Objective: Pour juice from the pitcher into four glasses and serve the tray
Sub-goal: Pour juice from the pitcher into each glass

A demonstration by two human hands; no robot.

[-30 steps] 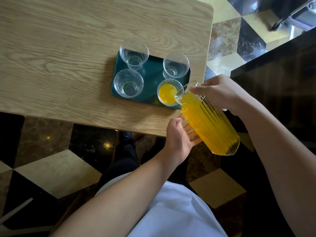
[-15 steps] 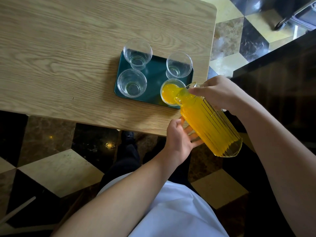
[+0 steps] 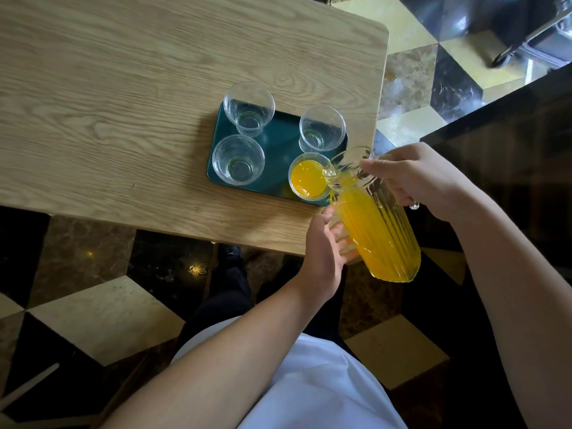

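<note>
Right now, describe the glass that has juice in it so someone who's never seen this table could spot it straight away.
Find the dark green tray near the right end of the wooden table; four clear glasses stand on it. The juice glass is at the tray's near right corner, under the pitcher spout. It alone holds orange liquid; the other three are empty.

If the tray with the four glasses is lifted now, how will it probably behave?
The tray would probably feel unbalanced: only the near right glass holds juice, the other three look empty. The glasses stand loose on a smooth-looking surface, so they may slide or tip if it tilts. They appear thin and clear, so likely fragile.
</note>
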